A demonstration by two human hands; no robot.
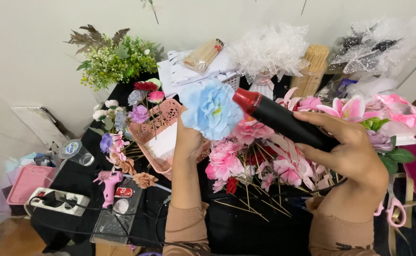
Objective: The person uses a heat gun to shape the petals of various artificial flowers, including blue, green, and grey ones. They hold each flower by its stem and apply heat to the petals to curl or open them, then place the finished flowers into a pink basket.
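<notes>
- Left hand (pixel 187 137) holds up a pale blue fabric flower (pixel 211 109), fingers closed around whatever is under the bloom (stem's hidden behind the petals, so I can't tell exactly how it's pinched).
- Right hand (pixel 348 151) is wrapped around a black heat tool with a red nozzle (pixel 276 118), fingers curled over the barrel, nozzle sitting at about 3 o'clock of the blue flower and almost touching it.
- Below the tool, at 6 o'clock, there's a heap of pink flowers on wooden sticks (pixel 260 161), looks like plenty already mounted.
- At 9 o'clock of the left hand: a pink basket (pixel 158 125) with more loose blooms beside it, apparently not yet done.
- Pink glue gun (pixel 108 186) lies at 8 o'clock near a white power strip (pixel 56 200).
- Pink scissors (pixel 395 206) at 5 o'clock of the right hand.
- My guess: somewhere mid-way, one bloom at a time.
</notes>
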